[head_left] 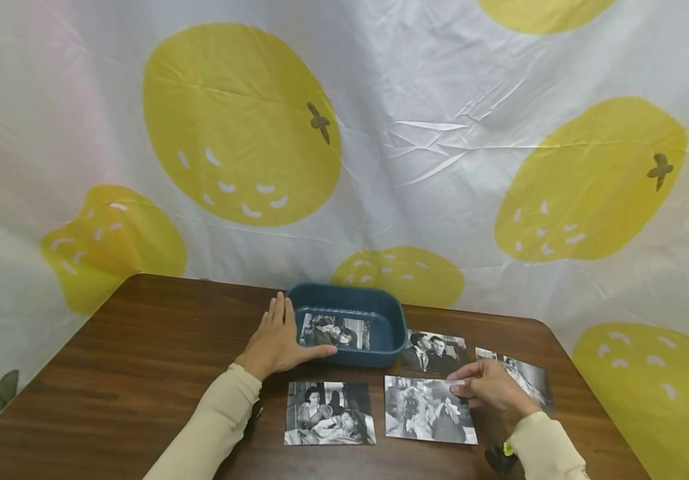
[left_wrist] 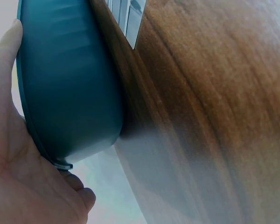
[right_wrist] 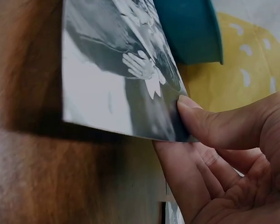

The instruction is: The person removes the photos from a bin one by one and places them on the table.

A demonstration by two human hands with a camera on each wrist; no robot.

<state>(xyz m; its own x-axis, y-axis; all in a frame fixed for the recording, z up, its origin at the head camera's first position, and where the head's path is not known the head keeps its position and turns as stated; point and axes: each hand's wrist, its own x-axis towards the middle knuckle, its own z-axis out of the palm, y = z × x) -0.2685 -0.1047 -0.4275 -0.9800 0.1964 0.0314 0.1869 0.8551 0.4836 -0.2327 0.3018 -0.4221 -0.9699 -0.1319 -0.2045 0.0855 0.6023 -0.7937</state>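
Note:
My right hand (head_left: 493, 388) pinches a black-and-white photo print (head_left: 425, 417) at its upper right corner, thumb on the picture side and fingers behind. In the right wrist view the print (right_wrist: 116, 100) is lifted off the wood and slightly bowed. My left hand (head_left: 275, 340) rests against the left end of a blue rectangular basin (head_left: 344, 360), fingers straight along the side and thumb on the front rim. Inside the basin lies one photo print (head_left: 344, 333). Another print (head_left: 329, 417) lies flat on the table in front of the basin.
Right of the basin lies a print of two people (head_left: 434, 352). Farther right another print (head_left: 527, 373) is partly covered by my right hand. The dark wooden table (head_left: 140, 360) ends at a white curtain with yellow fruit shapes (head_left: 242, 127).

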